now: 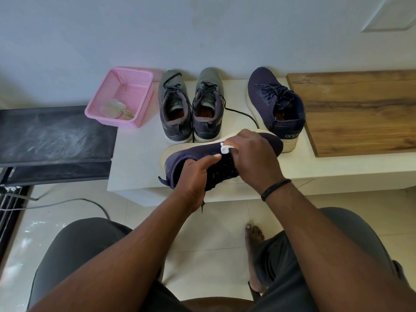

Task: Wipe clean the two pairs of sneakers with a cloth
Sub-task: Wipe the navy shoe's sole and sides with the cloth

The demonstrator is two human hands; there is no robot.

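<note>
A navy sneaker (180, 158) lies on its side above the front of the white ledge (135, 154), its pale sole facing away from me. My left hand (194, 176) grips it at the collar and tongue. My right hand (252, 154) presses a small white cloth (224, 149) against the laced upper, with most of the cloth hidden under the fingers. The other navy sneaker (275, 104) stands upright at the back right. A grey pair, left shoe (174, 106) and right shoe (208, 104), stands side by side behind the held shoe.
A pink perforated basket (121, 95) with a crumpled beige rag (113, 108) sits at the ledge's left end. A wooden board (355, 111) lies to the right. A dark dusty surface (51, 136) is on the left, and a cable (74, 202) runs across the tiled floor.
</note>
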